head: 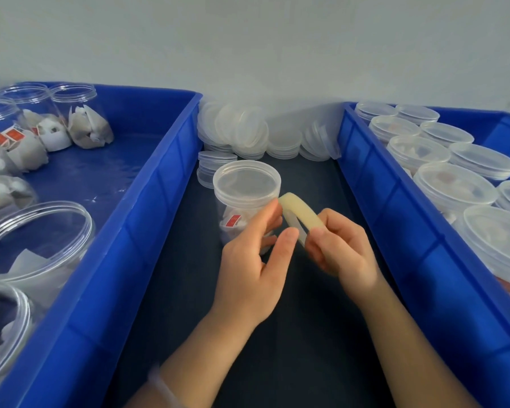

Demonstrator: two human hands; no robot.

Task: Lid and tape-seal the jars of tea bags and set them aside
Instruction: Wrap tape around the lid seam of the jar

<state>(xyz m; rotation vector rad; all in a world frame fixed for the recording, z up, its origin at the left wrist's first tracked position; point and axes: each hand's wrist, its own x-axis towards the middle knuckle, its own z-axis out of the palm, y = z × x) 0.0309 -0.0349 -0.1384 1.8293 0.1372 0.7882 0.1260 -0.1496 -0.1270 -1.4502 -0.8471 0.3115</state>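
Note:
A clear jar of tea bags stands on the dark table between two blue bins, with a translucent lid on top. My right hand grips a pale roll of tape just right of the jar. My left hand is in front of the jar's lower part, its forefinger and thumb at the roll's edge; whether they pinch the tape end I cannot tell.
The left blue bin holds several open jars of tea bags. The right blue bin holds several lidded jars. Loose lids are piled at the back against the wall, and a short stack of lids stands behind the jar.

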